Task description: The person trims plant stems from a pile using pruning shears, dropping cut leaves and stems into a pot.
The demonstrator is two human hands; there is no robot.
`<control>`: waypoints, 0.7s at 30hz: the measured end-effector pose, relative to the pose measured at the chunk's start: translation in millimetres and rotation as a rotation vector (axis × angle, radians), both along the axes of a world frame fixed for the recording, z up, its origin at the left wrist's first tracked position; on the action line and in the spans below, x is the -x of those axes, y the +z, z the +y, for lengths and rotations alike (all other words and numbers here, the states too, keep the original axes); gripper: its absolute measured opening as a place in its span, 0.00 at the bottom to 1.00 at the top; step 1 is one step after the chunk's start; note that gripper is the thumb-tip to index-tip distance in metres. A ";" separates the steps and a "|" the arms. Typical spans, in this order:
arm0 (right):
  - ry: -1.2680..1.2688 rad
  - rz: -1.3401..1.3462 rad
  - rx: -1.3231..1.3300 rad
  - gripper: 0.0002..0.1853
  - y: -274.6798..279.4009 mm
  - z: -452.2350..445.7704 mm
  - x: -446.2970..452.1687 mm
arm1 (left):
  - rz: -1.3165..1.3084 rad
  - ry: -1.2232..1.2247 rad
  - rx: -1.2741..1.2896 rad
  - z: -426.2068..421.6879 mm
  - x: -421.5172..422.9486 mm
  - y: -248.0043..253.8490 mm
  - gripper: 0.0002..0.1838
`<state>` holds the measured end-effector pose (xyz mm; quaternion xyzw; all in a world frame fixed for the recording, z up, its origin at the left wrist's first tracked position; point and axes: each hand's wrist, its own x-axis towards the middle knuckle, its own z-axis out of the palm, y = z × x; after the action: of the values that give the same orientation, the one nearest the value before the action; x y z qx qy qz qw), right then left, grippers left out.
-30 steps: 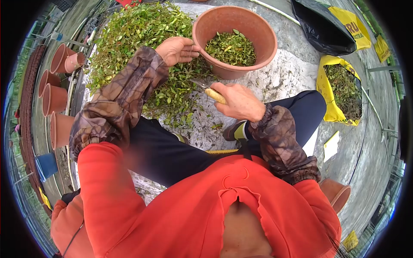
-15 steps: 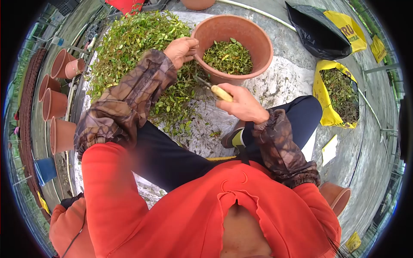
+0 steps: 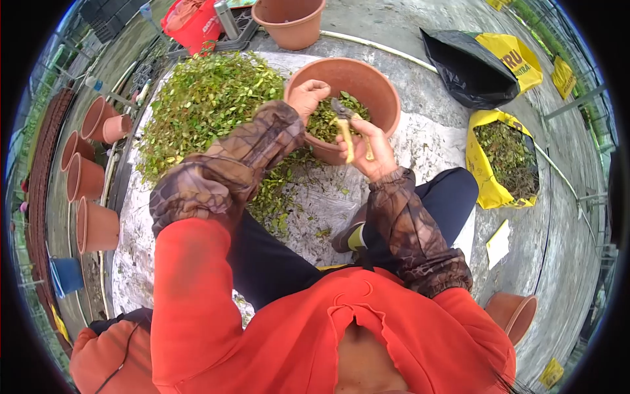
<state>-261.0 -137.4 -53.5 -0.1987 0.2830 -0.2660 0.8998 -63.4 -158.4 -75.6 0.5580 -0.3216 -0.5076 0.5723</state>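
My right hand (image 3: 369, 150) is wrapped round a pair of pruning shears (image 3: 345, 125) with pale yellow handles; the handles are spread apart and the metal head points up over the pot. My left hand (image 3: 308, 100) is closed in a pinch at the left rim of a large terracotta-coloured pot (image 3: 386, 92); whatever lies between its fingertips is too small to make out. Cut leafy pieces (image 3: 323, 125) lie inside the pot, partly hidden by both hands. A big heap of leafy stems (image 3: 197, 111) spreads to the left, partly under my left sleeve.
A yellow bag (image 3: 482, 177) of plant scraps stands to the right, with a black-lined bag (image 3: 459, 69) beyond it. Further pots (image 3: 85, 177) line the left side. Another pot (image 3: 289, 26) and a red bucket (image 3: 190, 29) stand at the back. White sheeting (image 3: 426, 141) covers the ground.
My left hand has moved right, over the pot's rim. My right hand has raised the shears from in front of the pot to above it and turned them upward. The view has tilted up.
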 end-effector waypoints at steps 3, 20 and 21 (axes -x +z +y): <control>-0.054 0.040 0.009 0.16 -17.4 -3.3 6.1 | -0.076 0.036 0.061 -3.5 0.9 -14.8 0.05; -0.019 0.662 0.700 0.14 -26.9 35.0 16.3 | -1.636 0.067 -0.156 51.4 -193.0 -10.5 0.12; -0.021 0.668 0.705 0.14 -26.3 35.5 16.2 | -1.702 0.007 -0.155 53.2 -201.1 -10.3 0.12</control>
<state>-277.1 -101.9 -79.9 -0.5632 0.4510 -0.2766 0.6347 137.7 -105.2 -85.9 0.7879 -0.6045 0.0658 0.0974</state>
